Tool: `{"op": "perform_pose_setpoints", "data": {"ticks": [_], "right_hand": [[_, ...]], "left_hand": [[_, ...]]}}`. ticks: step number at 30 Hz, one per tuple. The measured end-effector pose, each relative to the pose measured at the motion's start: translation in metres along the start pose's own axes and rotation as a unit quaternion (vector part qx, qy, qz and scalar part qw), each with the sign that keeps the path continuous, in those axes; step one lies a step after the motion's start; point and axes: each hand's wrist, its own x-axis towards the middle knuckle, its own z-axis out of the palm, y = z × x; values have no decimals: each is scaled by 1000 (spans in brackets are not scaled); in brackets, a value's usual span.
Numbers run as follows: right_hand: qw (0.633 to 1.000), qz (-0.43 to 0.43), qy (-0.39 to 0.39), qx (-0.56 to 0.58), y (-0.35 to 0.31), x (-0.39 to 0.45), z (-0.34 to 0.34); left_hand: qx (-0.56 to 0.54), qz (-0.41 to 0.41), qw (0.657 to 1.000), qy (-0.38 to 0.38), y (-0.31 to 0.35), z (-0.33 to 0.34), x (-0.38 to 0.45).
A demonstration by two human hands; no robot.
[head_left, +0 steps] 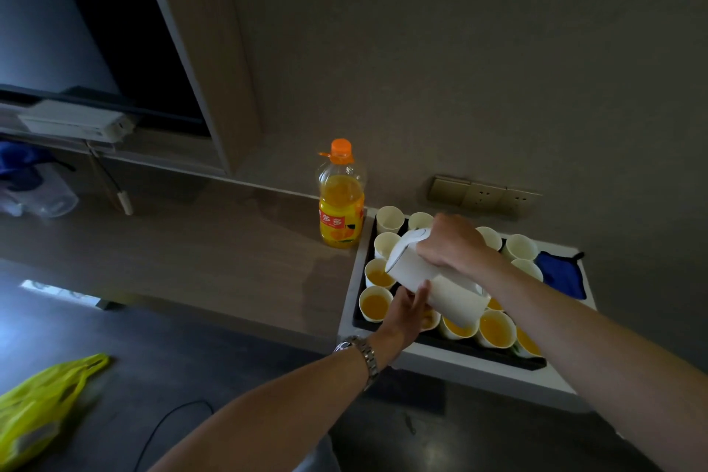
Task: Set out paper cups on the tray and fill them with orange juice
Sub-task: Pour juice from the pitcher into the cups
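The right hand gripped a tilted white jug over the cups. The left hand, fingers straight, steadied its underside.

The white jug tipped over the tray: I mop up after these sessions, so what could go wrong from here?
1. The white jug is tilted steeply with its spout over the juice-filled cup; juice may overshoot onto the black tray.
2. The paper cups stand packed together, so the jug's body or the left hand under it could knock one over.
3. The right hand grips only the handle, so the jug might swing.
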Motion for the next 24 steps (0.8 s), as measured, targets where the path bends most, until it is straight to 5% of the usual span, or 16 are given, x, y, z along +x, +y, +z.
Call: {"op": "perform_pose_setpoints", "data": {"ticks": [24], "right_hand": [[975,10,38,220,18,7,-21]], "left_hand": [[130,107,985,29,73,-38,19]]}}
